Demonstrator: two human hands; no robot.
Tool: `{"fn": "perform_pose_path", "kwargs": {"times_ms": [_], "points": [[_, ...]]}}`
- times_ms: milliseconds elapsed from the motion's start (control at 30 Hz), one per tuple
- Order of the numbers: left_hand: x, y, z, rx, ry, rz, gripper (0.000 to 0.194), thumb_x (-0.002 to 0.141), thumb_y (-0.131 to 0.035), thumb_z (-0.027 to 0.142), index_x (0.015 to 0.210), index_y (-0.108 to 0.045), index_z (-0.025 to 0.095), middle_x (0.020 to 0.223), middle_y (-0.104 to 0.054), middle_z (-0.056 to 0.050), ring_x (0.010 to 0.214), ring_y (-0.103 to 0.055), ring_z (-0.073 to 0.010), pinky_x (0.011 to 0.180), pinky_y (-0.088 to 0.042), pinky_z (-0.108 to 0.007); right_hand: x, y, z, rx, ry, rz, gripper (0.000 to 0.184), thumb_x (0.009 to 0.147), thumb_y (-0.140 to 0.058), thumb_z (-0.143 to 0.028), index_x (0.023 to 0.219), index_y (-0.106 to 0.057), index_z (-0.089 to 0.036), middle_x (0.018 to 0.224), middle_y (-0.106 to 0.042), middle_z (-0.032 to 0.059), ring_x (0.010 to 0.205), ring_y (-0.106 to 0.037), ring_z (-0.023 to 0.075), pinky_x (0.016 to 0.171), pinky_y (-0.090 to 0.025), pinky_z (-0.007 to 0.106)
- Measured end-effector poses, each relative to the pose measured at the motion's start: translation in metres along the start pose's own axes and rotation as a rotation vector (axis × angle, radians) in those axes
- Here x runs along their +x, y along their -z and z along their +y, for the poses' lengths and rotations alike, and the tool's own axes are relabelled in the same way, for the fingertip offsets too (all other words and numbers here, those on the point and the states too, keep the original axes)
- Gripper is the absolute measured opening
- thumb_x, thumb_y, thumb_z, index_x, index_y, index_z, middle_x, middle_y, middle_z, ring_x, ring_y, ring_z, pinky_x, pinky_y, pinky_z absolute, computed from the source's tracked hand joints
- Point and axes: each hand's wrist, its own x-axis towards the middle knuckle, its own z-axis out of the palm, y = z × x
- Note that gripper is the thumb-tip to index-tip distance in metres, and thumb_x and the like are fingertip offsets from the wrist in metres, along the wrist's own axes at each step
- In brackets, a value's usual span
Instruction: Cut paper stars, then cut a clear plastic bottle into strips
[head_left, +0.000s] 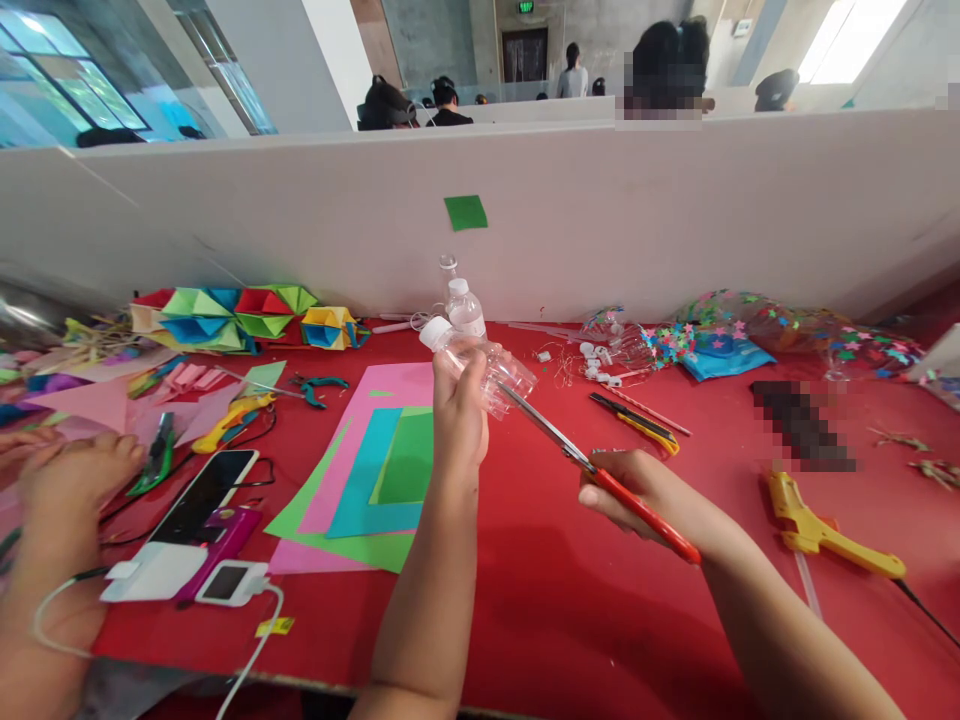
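My left hand [463, 410] is closed around a clear plastic bottle [517, 372] with a white cap, held tilted above the red table. My right hand [637, 490] grips red-handled scissors [645, 515]. The metal blades reach up and left to the open, cut end of the bottle; whether they are closed on the plastic I cannot tell. Behind the held bottle stands another capped clear bottle [469, 308]. Layered sheets of pink, green and blue paper [349, 490] lie beside my left forearm.
A yellow utility knife [636, 425] and a yellow glue gun [832, 535] lie on the right. Star-decorated clear plastic [675, 340] sits along the white partition [570, 220]. At left are folded paper shapes [225, 318], a phone [206, 495] and another person's hands [82, 470].
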Motion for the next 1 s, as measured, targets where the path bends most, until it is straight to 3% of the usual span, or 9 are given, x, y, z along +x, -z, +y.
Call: {"fn": "perform_pose_path", "kwargs": {"times_ms": [100,233,433,733,1000], "points": [[-0.002,0.000,-0.001,0.038,-0.015,-0.056,0.023,0.083,-0.068,0.032,0.100,-0.055,0.024,0.092,-0.067,-0.003,0.092,-0.068,-0.0205,0.093,-0.051,-0.043,0.000,0.000,0.000,-0.007,0.035,-0.009,0.056,0.090,-0.045,-0.070,0.069,-0.047,-0.019,0.063,-0.049,-0.0014,0.056,-0.040,0.0103,0.051,-0.029,0.024],[-0.005,-0.002,-0.004,0.030,-0.008,-0.111,0.023,0.085,-0.066,0.034,0.101,-0.053,0.024,0.094,-0.066,-0.003,0.091,-0.068,-0.0208,0.091,-0.051,-0.044,-0.001,-0.002,-0.002,0.035,-0.009,0.003,0.054,0.092,-0.042,-0.067,0.067,-0.044,-0.020,0.057,-0.046,-0.0033,0.050,-0.038,0.0093,0.048,-0.026,0.024],[-0.004,-0.001,-0.003,0.053,-0.022,-0.104,0.024,0.085,-0.065,0.034,0.102,-0.052,0.024,0.096,-0.066,-0.003,0.092,-0.067,-0.0207,0.095,-0.049,-0.045,0.000,-0.007,0.000,0.107,-0.084,0.024,0.045,0.093,-0.048,-0.059,0.070,-0.044,-0.021,0.050,-0.040,-0.0069,0.044,-0.035,0.0079,0.045,-0.022,0.023],[-0.004,0.000,-0.001,0.065,-0.028,-0.075,0.026,0.085,-0.067,0.037,0.104,-0.054,0.025,0.096,-0.068,-0.004,0.096,-0.068,-0.0221,0.095,-0.049,-0.044,-0.002,-0.006,0.004,0.138,-0.119,0.005,0.047,0.090,-0.053,-0.062,0.069,-0.043,-0.021,0.049,-0.041,-0.0066,0.041,-0.037,0.0073,0.042,-0.023,0.022],[-0.008,0.001,-0.005,0.171,-0.081,-0.261,0.029,0.087,-0.065,0.042,0.108,-0.053,0.026,0.104,-0.067,-0.006,0.103,-0.066,-0.0231,0.099,-0.048,-0.044,-0.003,0.001,-0.017,0.152,-0.072,-0.002,0.058,0.087,-0.042,-0.076,0.069,-0.045,-0.021,0.052,-0.047,-0.0032,0.044,-0.041,0.0096,0.045,-0.029,0.024]]}}
